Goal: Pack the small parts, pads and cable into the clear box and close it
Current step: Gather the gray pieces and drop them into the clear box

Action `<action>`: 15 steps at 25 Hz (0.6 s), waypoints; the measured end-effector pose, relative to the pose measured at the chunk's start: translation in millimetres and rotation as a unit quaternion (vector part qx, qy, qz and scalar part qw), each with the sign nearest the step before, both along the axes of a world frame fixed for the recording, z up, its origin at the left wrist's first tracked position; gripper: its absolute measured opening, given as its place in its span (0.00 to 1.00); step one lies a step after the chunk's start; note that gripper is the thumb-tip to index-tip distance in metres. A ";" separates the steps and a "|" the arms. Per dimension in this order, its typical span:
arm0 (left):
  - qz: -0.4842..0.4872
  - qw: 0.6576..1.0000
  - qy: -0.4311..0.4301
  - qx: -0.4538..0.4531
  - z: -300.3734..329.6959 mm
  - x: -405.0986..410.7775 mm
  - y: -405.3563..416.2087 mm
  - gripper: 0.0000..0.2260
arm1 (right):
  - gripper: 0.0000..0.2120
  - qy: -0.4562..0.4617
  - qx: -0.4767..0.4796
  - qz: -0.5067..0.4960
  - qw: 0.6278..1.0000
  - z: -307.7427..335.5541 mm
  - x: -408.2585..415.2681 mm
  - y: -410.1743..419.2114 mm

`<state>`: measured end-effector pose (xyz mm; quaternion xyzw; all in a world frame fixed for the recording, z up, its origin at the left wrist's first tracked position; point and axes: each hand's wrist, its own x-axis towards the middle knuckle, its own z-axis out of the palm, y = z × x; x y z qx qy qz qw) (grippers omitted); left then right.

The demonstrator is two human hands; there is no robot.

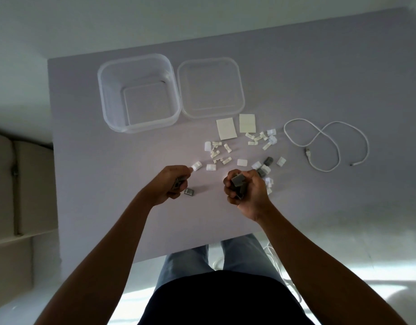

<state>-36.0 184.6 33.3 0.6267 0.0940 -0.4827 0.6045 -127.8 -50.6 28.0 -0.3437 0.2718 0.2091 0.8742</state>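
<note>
A pale grey tabletop (108, 207) stands on a light floor, seen from above. Toward its far left side sits the clear box (138, 93), square with rounded corners, translucent walls, open and with nothing visible inside. Its lid (210, 87) lies flat just beside it on the right, rims almost touching.

In front of the lid lie two cream rectangular pads (236, 126), side by side and slightly skewed. Below them the small parts (225, 153) are scattered loosely: mostly white clips and blocks, with a few dark grey ones (266, 164) toward the right. One grey part (189, 191) lies alone just beside the left hand. The white cable (326, 144) rests well to the right in a loose figure-eight loop, both plugs toward the near side.

The left hand (172, 185) has its fingers curled around a grey part, fingertips near a white clip (197, 165). The right hand (245, 191) is closed round several grey parts bunched in its fingers, held above the tabletop's near middle.

Blue trousers and a dark top show at the bottom edge.
</note>
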 end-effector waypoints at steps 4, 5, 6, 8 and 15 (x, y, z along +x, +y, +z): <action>-0.202 0.927 -0.234 0.215 -11.7 -4.0 -4.3 0.09 | 0.15 -0.001 -0.055 -0.022 0.998 1.9 3.8 -12.3; -0.253 0.892 -0.277 0.251 -15.2 -5.7 -2.6 0.06 | 0.15 0.008 -0.080 -0.024 0.996 1.6 4.8 -16.5; -0.304 0.856 -0.311 0.280 -18.3 -7.9 -0.4 0.06 | 0.14 0.016 -0.110 -0.020 0.994 0.6 5.8 -20.6; -0.379 0.789 -0.366 0.317 -26.9 -11.4 5.7 0.11 | 0.13 0.024 -0.197 -0.003 0.980 -0.1 6.9 -27.8; -0.451 0.726 -0.413 0.314 -47.4 -19.6 7.4 0.12 | 0.07 -0.097 -0.658 0.149 0.732 -30.7 -20.0 -62.2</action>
